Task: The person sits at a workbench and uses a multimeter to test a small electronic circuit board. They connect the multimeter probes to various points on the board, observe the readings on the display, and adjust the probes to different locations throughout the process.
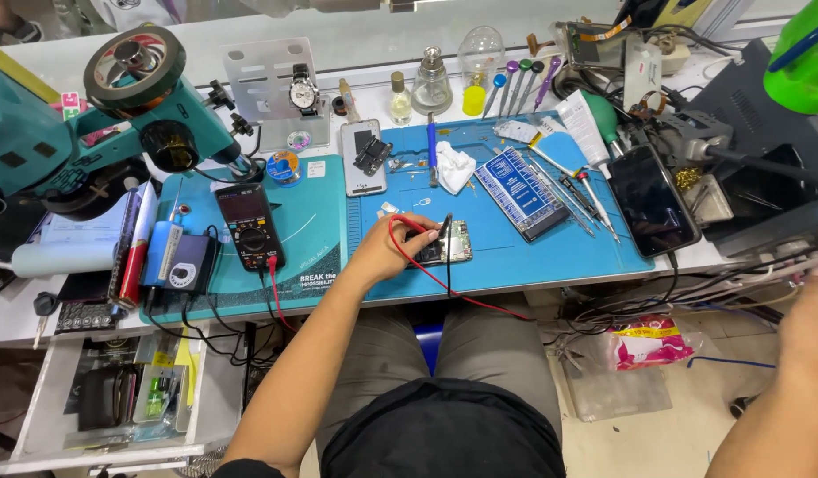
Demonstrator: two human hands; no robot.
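Left hand closed around both multimeter probes, tips pressed on the opened phone lying flat on the blue mat, near middle of tabletop. Multimeter placed just left, screen readable. Right hand far right at frame edge, grip impossible to tell.

Probe leads and opened phone, blue mat

Two multimeter probes, one on a red lead, one on a black lead, stand near upright with tips on an opened phone. The phone lies flat, its internals exposed, near the front edge of the blue mat on the bench.
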